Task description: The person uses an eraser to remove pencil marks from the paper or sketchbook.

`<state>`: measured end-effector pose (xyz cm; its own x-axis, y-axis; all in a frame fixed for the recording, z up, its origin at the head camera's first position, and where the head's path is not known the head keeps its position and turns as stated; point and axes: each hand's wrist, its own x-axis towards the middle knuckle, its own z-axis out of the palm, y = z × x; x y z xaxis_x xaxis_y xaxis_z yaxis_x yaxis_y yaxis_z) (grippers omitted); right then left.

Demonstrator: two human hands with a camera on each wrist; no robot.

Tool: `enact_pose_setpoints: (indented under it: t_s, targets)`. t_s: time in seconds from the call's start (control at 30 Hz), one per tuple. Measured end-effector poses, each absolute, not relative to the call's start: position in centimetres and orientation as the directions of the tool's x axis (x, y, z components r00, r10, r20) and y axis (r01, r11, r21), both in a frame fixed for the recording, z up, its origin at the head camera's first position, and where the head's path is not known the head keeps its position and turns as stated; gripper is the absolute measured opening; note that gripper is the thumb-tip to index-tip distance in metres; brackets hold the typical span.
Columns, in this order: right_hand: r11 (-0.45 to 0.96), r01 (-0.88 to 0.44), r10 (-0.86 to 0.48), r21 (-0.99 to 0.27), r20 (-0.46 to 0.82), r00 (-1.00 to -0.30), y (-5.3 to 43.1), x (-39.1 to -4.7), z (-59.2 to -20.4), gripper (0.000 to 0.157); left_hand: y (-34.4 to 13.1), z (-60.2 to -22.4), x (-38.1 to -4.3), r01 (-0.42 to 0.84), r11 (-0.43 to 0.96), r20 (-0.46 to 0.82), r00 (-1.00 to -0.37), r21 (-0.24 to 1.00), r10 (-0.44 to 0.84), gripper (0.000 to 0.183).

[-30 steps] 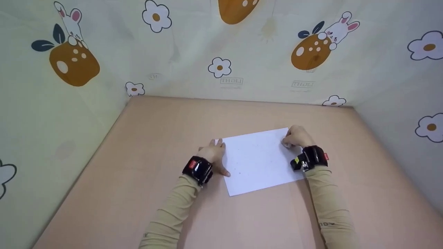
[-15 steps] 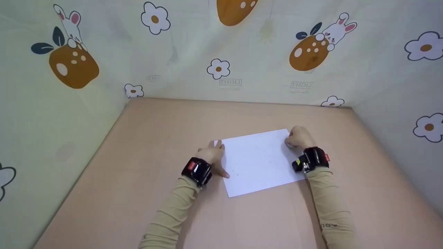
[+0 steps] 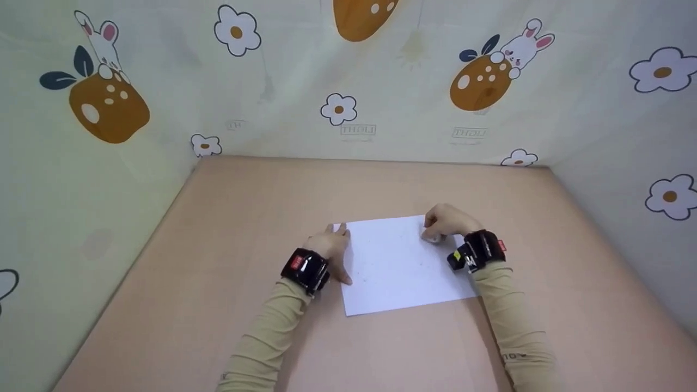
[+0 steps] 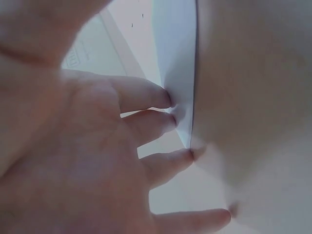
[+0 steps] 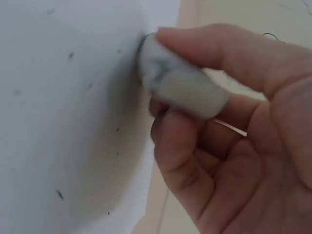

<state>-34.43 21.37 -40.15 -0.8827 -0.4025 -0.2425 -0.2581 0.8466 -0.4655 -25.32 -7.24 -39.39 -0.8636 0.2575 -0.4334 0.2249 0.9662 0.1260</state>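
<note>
A sheet of white paper (image 3: 389, 272) lies on the table, slightly turned. My left hand (image 3: 329, 247) rests at its left edge with the fingers spread; in the left wrist view the fingertips (image 4: 165, 100) press down on the paper and just beyond its corner. My right hand (image 3: 449, 220) is over the upper right part of the sheet. Between thumb and fingers it pinches a worn, whitish eraser (image 5: 180, 80) with grey smudges, its end against the paper. Small dark crumbs (image 5: 59, 194) dot the sheet in the right wrist view.
The tan tabletop (image 3: 245, 218) extends around the paper on all sides. A pale cloth (image 3: 288, 71) printed with rabbits, fruit and flowers rises at the back and both sides. Each wrist wears a black camera band (image 3: 307, 269).
My right hand has moved left and inward from the right edge with the eraser. The paper has turned slightly and shifted a little left and nearer. My left hand stays at the left edge.
</note>
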Motion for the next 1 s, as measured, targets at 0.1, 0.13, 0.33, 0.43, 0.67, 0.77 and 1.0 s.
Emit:
enact_pose_setpoints:
  t_s: [0.1,0.13,0.33,0.43,0.67,0.77,1.0]
  targets:
    - [0.866,-0.215,-0.333,-0.452,-0.200,-0.921,21.8,-34.6,-40.2,0.015,-7.2,-39.3,-25.5,0.219,0.966,-0.434,-0.863,0.137,0.257,0.116]
    - [0.873,-0.198,-0.304,-0.447,-0.178,-0.936,22.0,-34.6,-40.2,0.014,-7.2,-39.2,-25.5,0.217,0.967,-0.432,-0.865,0.136,0.255,0.116]
    - [0.903,-0.217,-0.258,-0.371,-0.065,-0.964,21.5,-34.5,-40.3,0.010,-7.3,-39.4,-25.6,0.228,0.965,-0.458,-0.849,0.131,0.263,0.118]
    - [0.882,-0.287,-0.345,-0.374,-0.097,-0.934,20.9,-34.4,-40.3,0.011,-7.4,-39.5,-25.8,0.221,0.965,-0.485,-0.834,0.142,0.262,0.119]
    - [0.892,-0.192,-0.231,-0.408,-0.048,-0.972,21.7,-34.4,-40.6,0.010,-7.2,-39.2,-26.0,0.207,0.962,-0.485,-0.832,0.177,0.268,0.119]
    - [0.905,-0.239,-0.250,-0.351,0.016,-0.968,21.5,-34.4,-40.8,0.008,-7.3,-39.4,-26.0,0.202,0.962,-0.492,-0.829,0.183,0.268,0.118]
    - [0.871,-0.289,-0.352,-0.398,-0.094,-0.931,20.9,-34.4,-40.5,0.010,-7.4,-39.7,-26.0,0.191,0.964,-0.482,-0.837,0.186,0.259,0.119]
